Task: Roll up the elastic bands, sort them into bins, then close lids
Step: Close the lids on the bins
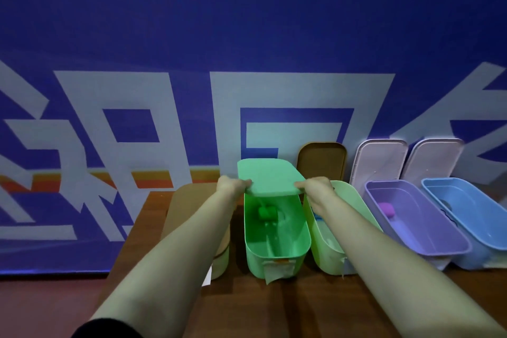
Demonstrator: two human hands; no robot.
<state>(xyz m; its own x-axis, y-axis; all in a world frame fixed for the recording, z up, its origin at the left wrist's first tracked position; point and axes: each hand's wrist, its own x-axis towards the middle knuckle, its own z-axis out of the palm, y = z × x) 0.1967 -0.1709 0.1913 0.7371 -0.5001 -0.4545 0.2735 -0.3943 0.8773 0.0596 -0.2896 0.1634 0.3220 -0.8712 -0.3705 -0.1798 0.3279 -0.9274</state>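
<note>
My left hand [230,185] and my right hand [315,186] grip the two sides of a green lid [270,177], held flat just above the far end of the open green bin [277,252]. A rolled green band [266,212] lies inside that bin. To its left stands a bin closed with a tan lid [192,214]. On the right stand an open light green bin [329,241], an open purple bin [428,239] with a rolled purple band [386,209], and an open blue bin [472,217].
A brown lid [321,160] and two pale lids [380,159] [434,159] lean against the blue banner wall behind the bins. All bins sit on a brown wooden table [274,307], with bare wood at its near edge.
</note>
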